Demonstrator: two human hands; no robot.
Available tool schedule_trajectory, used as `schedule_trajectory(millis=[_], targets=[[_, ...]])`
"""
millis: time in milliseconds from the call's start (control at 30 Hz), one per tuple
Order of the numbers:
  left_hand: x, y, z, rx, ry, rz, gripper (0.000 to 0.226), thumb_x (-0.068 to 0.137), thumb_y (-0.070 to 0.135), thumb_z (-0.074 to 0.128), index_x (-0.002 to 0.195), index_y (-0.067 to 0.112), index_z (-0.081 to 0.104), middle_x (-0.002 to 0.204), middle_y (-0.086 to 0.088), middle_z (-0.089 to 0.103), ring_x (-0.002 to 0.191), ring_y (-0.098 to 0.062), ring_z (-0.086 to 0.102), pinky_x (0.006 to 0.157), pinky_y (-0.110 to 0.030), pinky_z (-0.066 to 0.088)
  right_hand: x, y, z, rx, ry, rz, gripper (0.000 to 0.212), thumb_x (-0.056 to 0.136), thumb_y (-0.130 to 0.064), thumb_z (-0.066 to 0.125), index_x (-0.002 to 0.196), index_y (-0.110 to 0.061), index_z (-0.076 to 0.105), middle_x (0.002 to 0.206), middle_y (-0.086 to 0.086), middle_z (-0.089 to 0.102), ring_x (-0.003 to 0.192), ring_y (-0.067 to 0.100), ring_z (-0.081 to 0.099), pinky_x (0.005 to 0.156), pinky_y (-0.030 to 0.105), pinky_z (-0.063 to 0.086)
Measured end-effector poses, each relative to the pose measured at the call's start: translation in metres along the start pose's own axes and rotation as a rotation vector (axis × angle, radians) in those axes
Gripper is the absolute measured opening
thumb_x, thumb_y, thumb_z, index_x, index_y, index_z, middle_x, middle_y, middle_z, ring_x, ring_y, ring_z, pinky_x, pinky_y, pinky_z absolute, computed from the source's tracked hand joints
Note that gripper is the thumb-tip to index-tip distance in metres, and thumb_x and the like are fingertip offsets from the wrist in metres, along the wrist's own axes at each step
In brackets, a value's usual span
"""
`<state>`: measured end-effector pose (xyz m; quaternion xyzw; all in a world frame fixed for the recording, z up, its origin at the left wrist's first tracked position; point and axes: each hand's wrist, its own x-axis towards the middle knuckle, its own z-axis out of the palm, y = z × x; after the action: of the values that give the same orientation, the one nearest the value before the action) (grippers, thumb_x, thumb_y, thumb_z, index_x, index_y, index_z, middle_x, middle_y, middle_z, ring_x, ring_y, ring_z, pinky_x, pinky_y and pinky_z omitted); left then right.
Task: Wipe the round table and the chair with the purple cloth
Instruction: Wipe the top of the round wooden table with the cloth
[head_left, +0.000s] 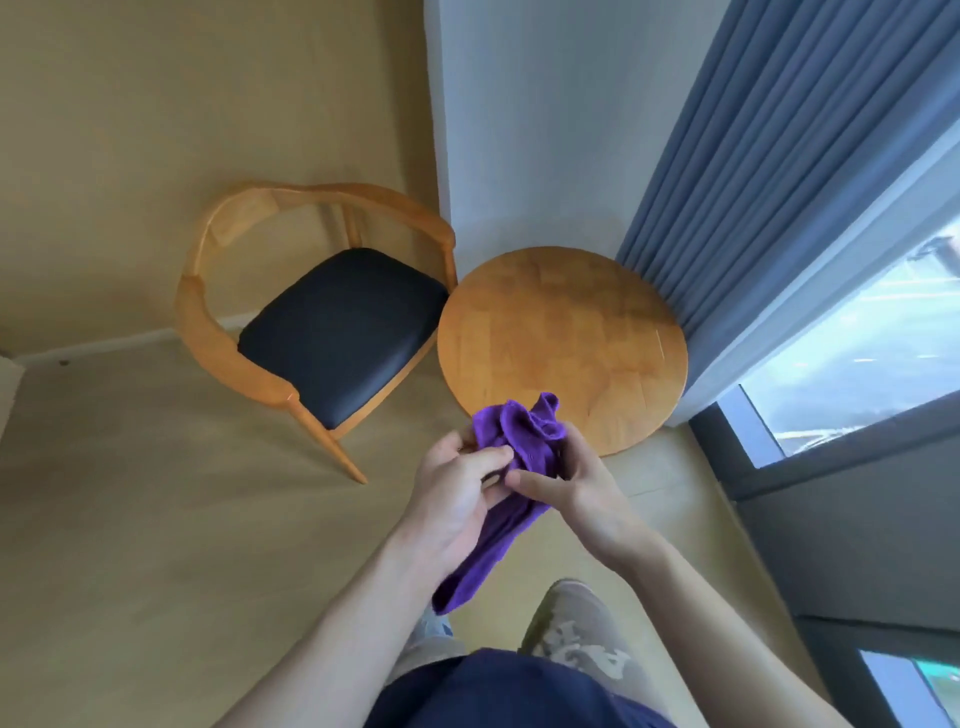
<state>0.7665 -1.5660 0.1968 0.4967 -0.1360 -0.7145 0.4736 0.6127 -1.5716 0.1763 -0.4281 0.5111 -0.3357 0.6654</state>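
A purple cloth is bunched between both my hands, its tail hanging down toward my legs. My left hand grips the cloth from the left, fingers curled round it. My right hand holds it from the right, thumb pressed onto the fabric. Both hands hover in the air just in front of the near edge of the round wooden table. The wooden chair with a black seat cushion stands to the table's left, touching or nearly touching its rim.
A white wall corner rises behind the table. Blue-grey curtains hang against the table's right side, beside a window. The beige floor spreads to the left. My feet are below my hands.
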Motion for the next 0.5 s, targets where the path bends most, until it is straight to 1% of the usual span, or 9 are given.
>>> schedule_trajectory(millis=[100,167,200,233,267,300,333,433,500], targets=[[0.035,0.006,0.013,0.002,-0.037,-0.077,0.021,0.096,-0.013,0.053,0.112,-0.005,0.064,0.111,-0.030,0.070,0.100,-0.039,0.073,0.077,-0.041,0.063,0.017,0.005,-0.021,0.051,0.063,-0.001,0.043,0.080,-0.015,0.076,0.120,-0.022,0.063,0.116,0.014,0.071,0.111,0.034,0.067,0.095,0.045,0.056],[0.060,0.005,0.025,0.035,-0.028,-0.128,0.022,0.096,-0.013,0.053,0.114,-0.004,0.061,0.113,-0.030,0.071,0.101,-0.039,0.073,0.077,-0.042,0.063,0.026,0.008,-0.040,0.096,0.107,0.003,0.038,0.082,-0.010,0.069,0.118,-0.023,0.067,0.115,0.016,0.071,0.110,0.038,0.067,0.095,0.050,0.055],[0.073,0.003,0.033,0.060,-0.017,-0.146,0.022,0.096,-0.013,0.054,0.113,-0.003,0.061,0.109,-0.028,0.071,0.098,-0.036,0.074,0.074,-0.041,0.064,0.031,0.010,-0.051,0.097,0.148,0.011,0.037,0.082,-0.008,0.065,0.116,-0.022,0.068,0.113,0.016,0.071,0.106,0.038,0.067,0.092,0.051,0.056],[0.087,0.001,0.041,0.087,-0.008,-0.158,0.020,0.096,-0.013,0.055,0.112,-0.001,0.060,0.105,-0.026,0.072,0.093,-0.033,0.075,0.070,-0.039,0.063,0.037,0.012,-0.061,0.084,0.203,0.026,0.037,0.080,-0.008,0.060,0.113,-0.021,0.069,0.107,0.014,0.073,0.100,0.038,0.068,0.087,0.048,0.058],[0.101,-0.001,0.050,0.122,-0.003,-0.165,0.019,0.096,-0.013,0.056,0.110,0.000,0.060,0.101,-0.023,0.072,0.088,-0.030,0.075,0.067,-0.037,0.063,0.044,0.014,-0.072,0.048,0.265,0.046,0.036,0.078,-0.009,0.055,0.110,-0.020,0.068,0.097,0.009,0.073,0.088,0.034,0.067,0.078,0.042,0.059],[0.115,-0.003,0.060,0.170,-0.002,-0.166,0.018,0.096,-0.012,0.056,0.109,0.000,0.061,0.099,-0.020,0.073,0.084,-0.027,0.076,0.065,-0.035,0.062,0.051,0.015,-0.083,-0.008,0.317,0.060,0.035,0.078,-0.010,0.052,0.108,-0.019,0.068,0.087,0.002,0.070,0.078,0.024,0.063,0.070,0.035,0.055],[0.129,-0.006,0.070,0.227,0.001,-0.161,0.017,0.097,-0.010,0.057,0.109,0.001,0.062,0.096,-0.017,0.074,0.081,-0.024,0.076,0.064,-0.034,0.061,0.058,0.017,-0.095,-0.055,0.350,0.067,0.032,0.080,-0.008,0.050,0.105,-0.019,0.067,0.080,-0.004,0.066,0.073,0.016,0.058,0.068,0.030,0.049],[0.169,-0.014,0.102,0.351,0.029,-0.150,0.014,0.099,-0.006,0.058,0.104,0.002,0.069,0.091,-0.014,0.077,0.076,-0.019,0.075,0.064,-0.033,0.062,0.078,0.012,-0.138,-0.085,0.397,0.082,0.029,0.089,0.001,0.045,0.092,-0.021,0.064,0.074,-0.010,0.058,0.069,0.010,0.050,0.064,0.024,0.043],[0.196,-0.019,0.120,0.375,0.054,-0.188,0.015,0.100,-0.004,0.057,0.104,0.000,0.071,0.092,-0.016,0.077,0.075,-0.018,0.075,0.063,-0.030,0.061,0.091,0.004,-0.173,-0.112,0.423,0.079,0.029,0.093,0.000,0.045,0.084,-0.024,0.060,0.074,-0.014,0.058,0.070,0.009,0.050,0.064,0.022,0.041]])
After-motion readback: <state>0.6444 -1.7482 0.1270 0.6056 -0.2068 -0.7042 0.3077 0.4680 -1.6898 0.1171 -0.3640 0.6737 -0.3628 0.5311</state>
